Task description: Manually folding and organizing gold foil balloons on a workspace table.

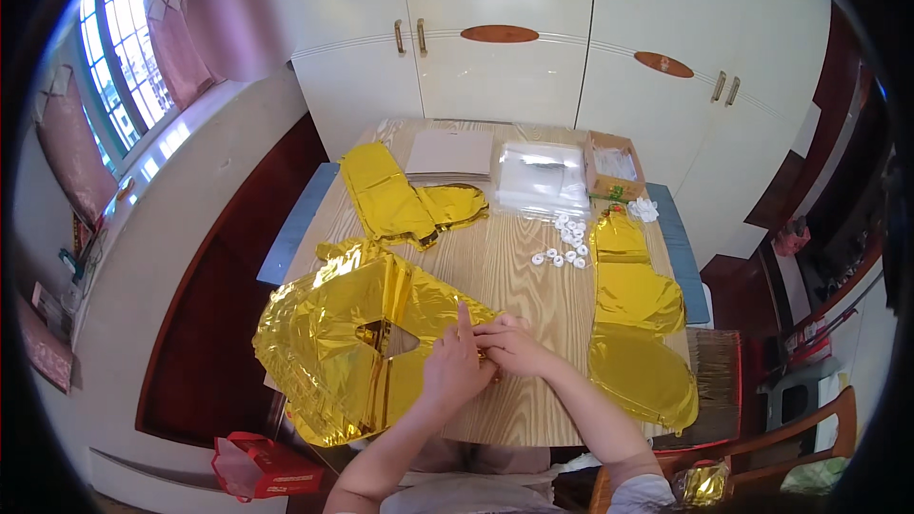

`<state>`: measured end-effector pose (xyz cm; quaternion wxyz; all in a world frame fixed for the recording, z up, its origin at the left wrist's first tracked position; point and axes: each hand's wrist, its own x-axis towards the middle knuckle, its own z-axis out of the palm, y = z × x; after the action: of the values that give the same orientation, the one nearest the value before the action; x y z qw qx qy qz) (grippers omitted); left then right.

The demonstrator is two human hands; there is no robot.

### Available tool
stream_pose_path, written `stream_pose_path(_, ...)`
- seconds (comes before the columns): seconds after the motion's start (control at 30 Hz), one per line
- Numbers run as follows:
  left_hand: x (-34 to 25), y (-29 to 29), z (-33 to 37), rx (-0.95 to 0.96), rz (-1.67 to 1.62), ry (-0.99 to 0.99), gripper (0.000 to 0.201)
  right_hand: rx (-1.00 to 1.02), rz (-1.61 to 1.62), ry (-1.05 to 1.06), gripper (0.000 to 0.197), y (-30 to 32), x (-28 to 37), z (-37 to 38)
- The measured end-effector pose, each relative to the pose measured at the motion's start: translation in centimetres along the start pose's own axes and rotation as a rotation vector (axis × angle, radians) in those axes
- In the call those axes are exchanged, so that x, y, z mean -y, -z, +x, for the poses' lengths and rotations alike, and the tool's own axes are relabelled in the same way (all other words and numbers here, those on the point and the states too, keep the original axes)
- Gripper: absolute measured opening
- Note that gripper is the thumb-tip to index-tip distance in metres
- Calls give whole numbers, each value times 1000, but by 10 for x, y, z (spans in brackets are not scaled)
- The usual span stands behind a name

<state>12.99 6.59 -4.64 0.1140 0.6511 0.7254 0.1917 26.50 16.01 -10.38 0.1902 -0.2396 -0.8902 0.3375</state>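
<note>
A large flat gold foil balloon (324,324), creased and with a small opening in its middle, covers the near left of the wooden table. At its right-hand corner, my left hand (455,366) pinches the foil edge, with the index finger pointing up. Close against it, my right hand (517,346) has its fingers closed on that same corner. The fingertips and the exact bit they grip are partly hidden. Another folded gold foil piece (386,195) lies beyond the balloon, and a long gold foil piece (633,314) runs down the table's right side.
Several small white rolls (569,238) lie right of the table's middle. Along the back are a stack of grey sheets (450,153), clear plastic bags (543,179) and a cardboard box (614,167). A red bag (262,466) stands below left; a wooden chair (800,443) is at right.
</note>
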Motion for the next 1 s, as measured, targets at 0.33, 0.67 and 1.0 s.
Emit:
stream_pose_path(0.33,28,-1,17,24,-53,62,43,6,-255,54,38,12,22,0)
stream_pose_path(0.67,83,22,15,12,-158,120,20,-122,-320,29,45,9,5,-5)
stream_pose_path(1.0,208,94,-20,-295,-114,329,16,-153,141,-123,50,8,4,0)
